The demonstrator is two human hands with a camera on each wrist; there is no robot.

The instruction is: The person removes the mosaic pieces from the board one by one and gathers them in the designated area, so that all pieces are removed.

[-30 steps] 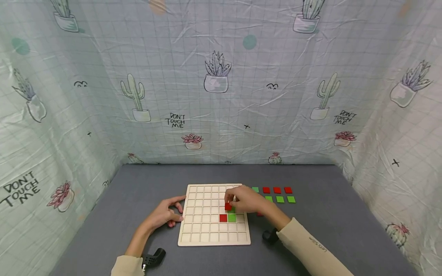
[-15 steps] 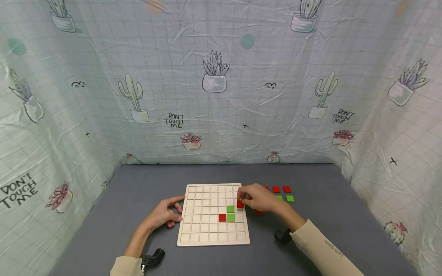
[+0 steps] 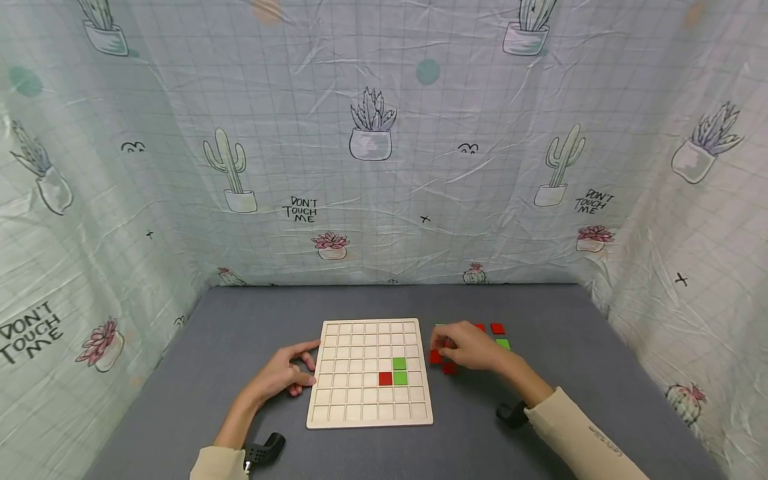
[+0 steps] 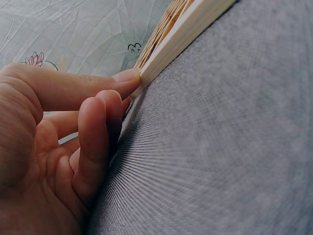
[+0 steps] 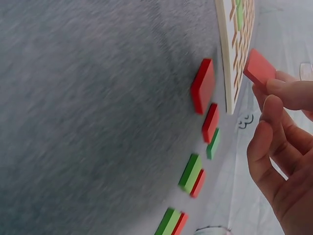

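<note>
Tile [image 5: 259, 68] pinched by right hand [image 3: 465, 345] just off board [image 3: 348, 393]

Your right-hand grip holds the tile, which is red, between thumb and fingertips, raised over the desk [image 3: 270, 320] beside the board's right edge. Your left hand [image 3: 279, 373] grasps nothing; its index finger and thumb reach out to touch the board's left edge, the other fingers loosely bent. You have the gridded board flat on the desk. Two green squares [image 3: 400, 378] occupy neighbouring cells, one behind the other; a red square [image 3: 385, 379] sits directly left of the nearer one. To the board's right, further red pieces [image 3: 497, 329] and green pieces [image 3: 503, 345] lie on the desk, some hidden behind your right hand in the head view.
</note>
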